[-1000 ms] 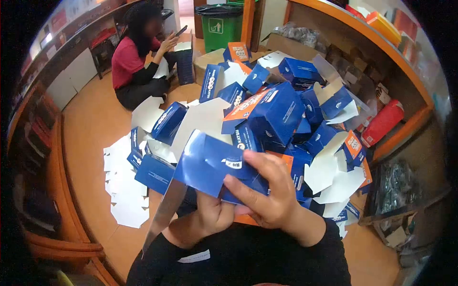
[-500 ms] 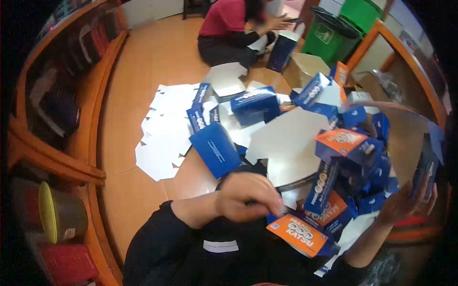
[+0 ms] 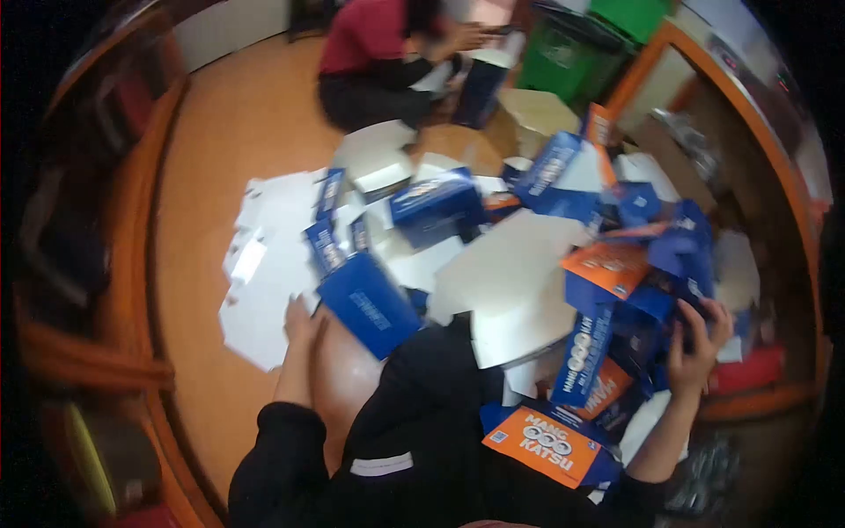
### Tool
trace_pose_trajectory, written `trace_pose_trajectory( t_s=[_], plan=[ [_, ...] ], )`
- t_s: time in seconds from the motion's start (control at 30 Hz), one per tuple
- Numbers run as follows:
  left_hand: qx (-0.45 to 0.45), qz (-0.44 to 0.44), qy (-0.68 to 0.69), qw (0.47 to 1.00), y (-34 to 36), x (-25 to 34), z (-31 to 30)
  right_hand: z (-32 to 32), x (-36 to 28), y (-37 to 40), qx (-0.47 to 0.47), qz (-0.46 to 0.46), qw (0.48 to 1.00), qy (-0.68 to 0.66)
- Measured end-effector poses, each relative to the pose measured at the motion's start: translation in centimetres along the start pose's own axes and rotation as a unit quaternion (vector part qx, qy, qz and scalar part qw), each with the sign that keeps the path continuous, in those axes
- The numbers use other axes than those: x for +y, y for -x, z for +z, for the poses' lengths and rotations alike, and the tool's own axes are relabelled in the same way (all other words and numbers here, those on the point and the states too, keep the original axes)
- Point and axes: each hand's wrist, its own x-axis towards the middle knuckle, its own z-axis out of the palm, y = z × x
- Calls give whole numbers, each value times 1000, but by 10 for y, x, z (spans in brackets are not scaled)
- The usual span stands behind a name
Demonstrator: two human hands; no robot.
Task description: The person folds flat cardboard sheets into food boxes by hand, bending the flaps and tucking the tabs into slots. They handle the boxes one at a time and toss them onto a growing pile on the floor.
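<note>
My left hand (image 3: 302,326) is low at the lower right edge of the flat white sheets (image 3: 273,238), beside a closed blue box (image 3: 370,304); its fingers are partly blurred and whether it grips a sheet is unclear. At the right, my right hand (image 3: 701,343) rests with fingers spread against the pile of blue cartons (image 3: 638,330). An orange and blue carton (image 3: 546,444) lies by my lap, left of my right forearm. A large white board (image 3: 506,282) lies between the blue box and the pile.
Another person (image 3: 374,62) crouches at the back beside a tall blue box (image 3: 480,91). A green bin (image 3: 559,57) stands behind. Wooden-framed shelving (image 3: 167,220) runs along the left, and a wooden frame (image 3: 748,132) stands at the right.
My left hand has moved left and down to the white sheets. My right hand has moved left onto the pile, and the dark blue piece it held is no longer in it. The view has shifted.
</note>
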Motion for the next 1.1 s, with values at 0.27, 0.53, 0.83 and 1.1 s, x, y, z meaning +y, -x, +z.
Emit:
trace_pose_trajectory(
  t_s=[0.27,0.53,0.83,1.1],
  plan=[
    [-73,-44,46,995,-5,11,-6,-50,-12,29,26,82,992,-94],
    [-35,-33,-61,997,-16,31,-95,-70,0,79,98,153,965,-190],
    [60,-15,348,936,-64,-71,-83,-79,11,108,124,186,947,-231],
    [44,-11,100,994,-57,-31,-135,-89,18,133,142,215,939,-228]
  ],
)
